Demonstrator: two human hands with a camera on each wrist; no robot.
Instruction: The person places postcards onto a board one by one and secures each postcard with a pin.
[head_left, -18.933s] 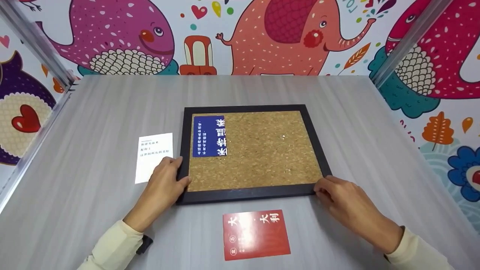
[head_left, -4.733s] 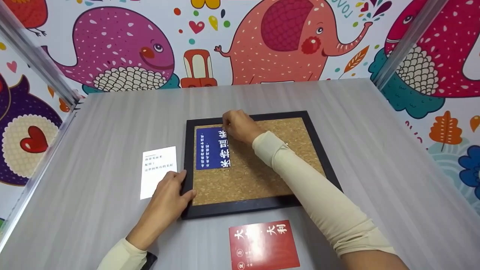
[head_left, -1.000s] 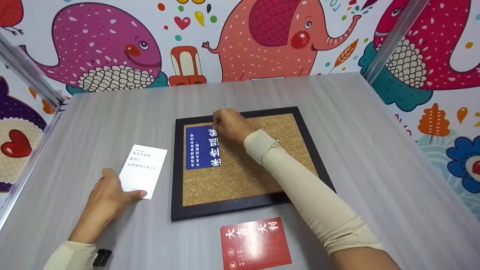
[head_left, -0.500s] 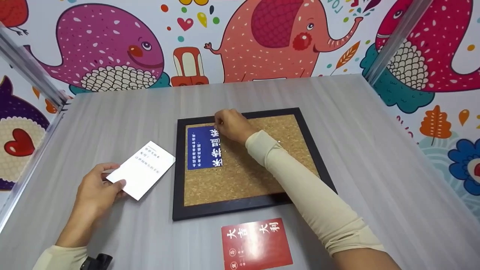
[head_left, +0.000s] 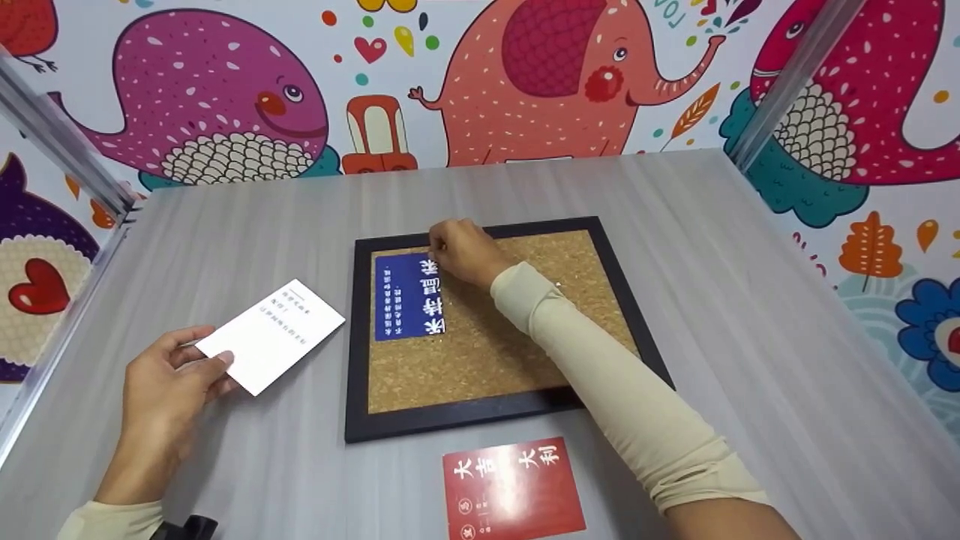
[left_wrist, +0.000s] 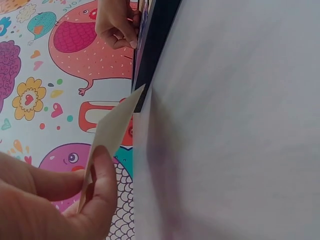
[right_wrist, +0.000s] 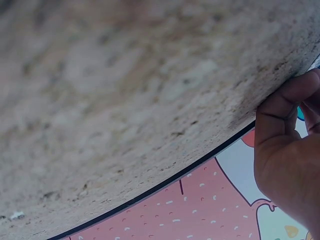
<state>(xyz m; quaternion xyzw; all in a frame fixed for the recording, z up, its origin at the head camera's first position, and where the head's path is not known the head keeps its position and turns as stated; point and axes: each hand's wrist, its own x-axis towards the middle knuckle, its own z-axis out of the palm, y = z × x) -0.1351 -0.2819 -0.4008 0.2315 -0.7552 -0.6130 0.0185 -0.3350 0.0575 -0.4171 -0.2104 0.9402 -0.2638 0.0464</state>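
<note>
My left hand (head_left: 169, 382) holds a white printed card (head_left: 274, 337) by its near left corner, thumb on top and fingers underneath. In the left wrist view the card (left_wrist: 112, 125) stands slanted above the table, pinched between thumb and fingers. A cork board (head_left: 480, 367) in a black frame lies flat. On its left part is a blue card (head_left: 405, 300) with white characters. My right hand (head_left: 465, 251) is at this card's far right corner, fingers bent and tips down against it. The right wrist view shows the bent fingers (right_wrist: 280, 107) low at the cork; I cannot tell what they pinch.
A glossy red card (head_left: 514, 487) with white characters lies on the grey table (head_left: 300, 472) in front of the board. A tiny shiny item (head_left: 557, 284) is on the cork beside my right sleeve. Printed walls (head_left: 540, 90) enclose the table's back and sides.
My left hand has let go of the frame's left edge, picked up the white card, turned it and drawn it slightly left. My right hand stays at the blue card's corner.
</note>
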